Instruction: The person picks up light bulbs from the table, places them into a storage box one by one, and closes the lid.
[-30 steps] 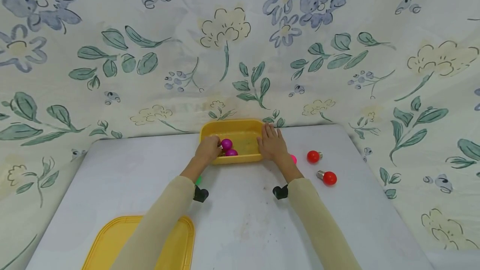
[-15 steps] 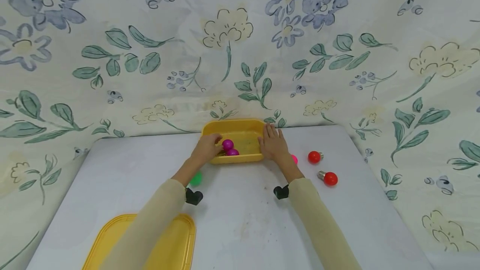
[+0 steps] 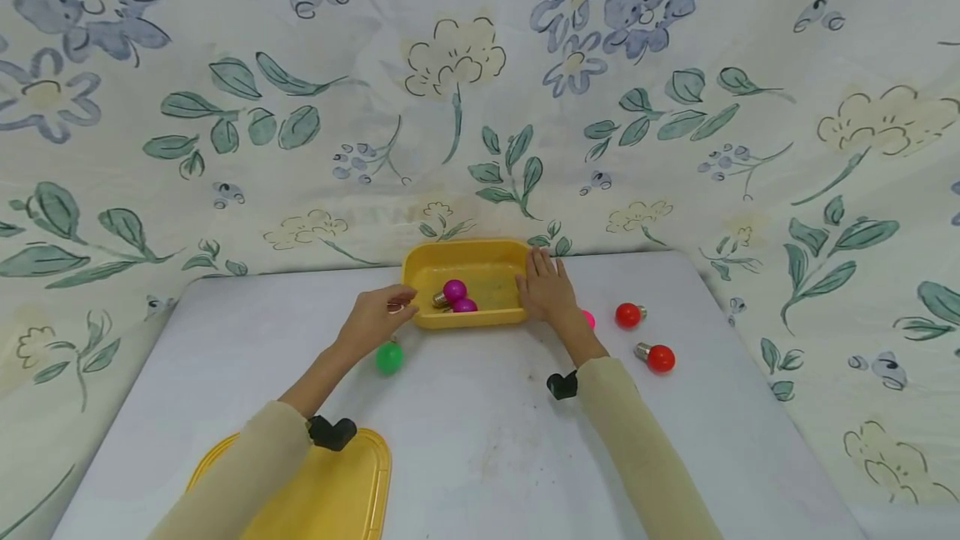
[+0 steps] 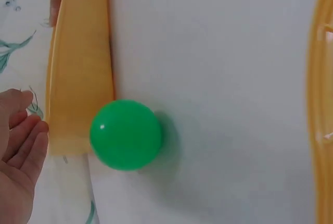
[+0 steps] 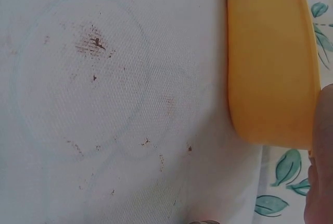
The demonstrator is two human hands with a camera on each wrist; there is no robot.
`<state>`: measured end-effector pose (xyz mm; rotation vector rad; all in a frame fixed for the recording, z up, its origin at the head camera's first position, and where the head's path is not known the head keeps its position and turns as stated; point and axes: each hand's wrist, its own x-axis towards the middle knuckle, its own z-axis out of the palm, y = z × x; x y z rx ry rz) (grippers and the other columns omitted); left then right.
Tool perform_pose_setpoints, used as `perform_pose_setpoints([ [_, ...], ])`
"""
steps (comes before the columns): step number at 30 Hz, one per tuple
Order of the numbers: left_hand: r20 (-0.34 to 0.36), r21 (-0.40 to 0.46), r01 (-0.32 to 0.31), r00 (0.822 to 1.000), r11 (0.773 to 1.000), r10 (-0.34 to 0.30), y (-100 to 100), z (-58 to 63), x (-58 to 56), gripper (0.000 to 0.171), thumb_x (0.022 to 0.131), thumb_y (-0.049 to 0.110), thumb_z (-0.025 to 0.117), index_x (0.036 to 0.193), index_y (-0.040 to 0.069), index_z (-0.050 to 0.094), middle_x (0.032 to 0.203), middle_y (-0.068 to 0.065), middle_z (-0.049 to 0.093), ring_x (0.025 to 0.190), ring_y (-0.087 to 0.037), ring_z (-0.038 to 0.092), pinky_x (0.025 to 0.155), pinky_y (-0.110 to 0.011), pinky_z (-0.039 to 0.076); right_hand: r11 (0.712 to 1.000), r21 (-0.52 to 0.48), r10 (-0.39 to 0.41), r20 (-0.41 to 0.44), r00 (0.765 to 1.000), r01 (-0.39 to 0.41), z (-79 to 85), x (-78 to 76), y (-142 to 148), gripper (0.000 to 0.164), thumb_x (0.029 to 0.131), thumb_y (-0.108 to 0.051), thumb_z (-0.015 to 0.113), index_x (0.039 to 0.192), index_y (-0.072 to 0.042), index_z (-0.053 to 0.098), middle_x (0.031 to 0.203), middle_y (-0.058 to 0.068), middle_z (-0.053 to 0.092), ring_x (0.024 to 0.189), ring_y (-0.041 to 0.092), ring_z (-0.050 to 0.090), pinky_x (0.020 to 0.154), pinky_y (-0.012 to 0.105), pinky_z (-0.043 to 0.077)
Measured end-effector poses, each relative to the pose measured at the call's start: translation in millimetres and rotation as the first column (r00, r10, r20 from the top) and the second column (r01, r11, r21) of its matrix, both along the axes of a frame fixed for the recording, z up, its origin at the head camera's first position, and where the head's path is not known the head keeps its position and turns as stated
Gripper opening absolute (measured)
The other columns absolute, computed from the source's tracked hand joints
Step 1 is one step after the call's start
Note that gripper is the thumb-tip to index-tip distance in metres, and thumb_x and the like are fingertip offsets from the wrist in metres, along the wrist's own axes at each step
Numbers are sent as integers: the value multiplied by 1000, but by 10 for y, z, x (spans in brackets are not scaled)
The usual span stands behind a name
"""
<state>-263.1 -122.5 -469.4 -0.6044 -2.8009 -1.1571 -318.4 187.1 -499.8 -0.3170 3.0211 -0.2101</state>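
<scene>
Two purple light bulbs (image 3: 454, 290) lie in the left part of a yellow plastic bin (image 3: 468, 319) by the table's back edge. My left hand (image 3: 375, 319) is just off the bin's left end, fingers loosely bent and nothing between them; the left wrist view shows a gap between thumb and fingers (image 4: 32, 143). Below that hand a green bulb (image 3: 389, 358) rests on the table, its base mostly hidden. My right hand (image 3: 546, 286) rests with straight fingers along the bin's right end. At the right wrist view's edge, only part of this hand (image 5: 321, 182) shows.
Right of my right hand lie two red bulbs (image 3: 628, 315), and a pink bulb (image 3: 588, 319) is partly hidden by the wrist. A yellow tray (image 3: 375, 473) stands front left, under my left forearm. Patterned cloth (image 3: 480, 107) hangs behind the white table (image 3: 480, 407).
My left hand has come out of the bin and moved left toward me, leaving the purple bulbs inside. The green bulb is now uncovered. My right hand has stayed at the bin.
</scene>
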Motion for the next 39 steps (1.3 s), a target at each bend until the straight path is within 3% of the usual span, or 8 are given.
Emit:
perform_pose_setpoints([
  [7, 30, -30, -82, 996, 996, 83, -148, 1, 223, 39, 95, 13, 70, 128, -7, 62, 125, -24, 65, 111, -39, 63, 93, -49, 52, 1000, -3, 2, 4, 1000, -2, 20, 16, -1, 62, 110, -36, 18, 157, 3, 8, 165, 16, 6, 152, 29, 3, 121, 46, 1],
  [13, 128, -117, -122, 982, 986, 137, -237, -119, 430, 49, 94, 21, 71, 132, -8, 58, 126, -28, 62, 113, -43, 61, 94, -52, 50, 1000, -11, 4, 2, 1000, -4, 13, 21, -5, 62, 110, -35, 18, 157, 4, 9, 165, 16, 5, 152, 30, 5, 121, 46, 0],
  [19, 148, -154, -145, 975, 977, 168, -247, -215, 594, 52, 91, 20, 74, 130, -11, 59, 118, -28, 65, 104, -38, 63, 87, -51, 52, 1000, -6, 6, -10, 1000, -6, 1, 11, -2, 62, 110, -36, 18, 157, 4, 9, 165, 16, 6, 152, 30, 5, 121, 46, 1],
  [27, 117, -130, -138, 981, 982, 154, -226, -252, 678, 47, 90, 14, 74, 128, -10, 61, 116, -25, 67, 91, -27, 61, 84, -48, 53, 1000, -8, 4, -13, 1000, -4, 6, 18, 0, 62, 110, -35, 20, 157, 4, 10, 165, 16, 7, 152, 29, 5, 121, 46, 1],
  [39, 82, -100, -156, 983, 983, 165, -206, -229, 678, 47, 90, 9, 74, 129, -12, 59, 122, -29, 64, 110, -42, 63, 90, -52, 52, 1000, -9, 3, -11, 1000, -4, 5, 23, 6, 62, 110, -36, 17, 157, 4, 9, 165, 16, 6, 152, 29, 4, 120, 47, 0],
])
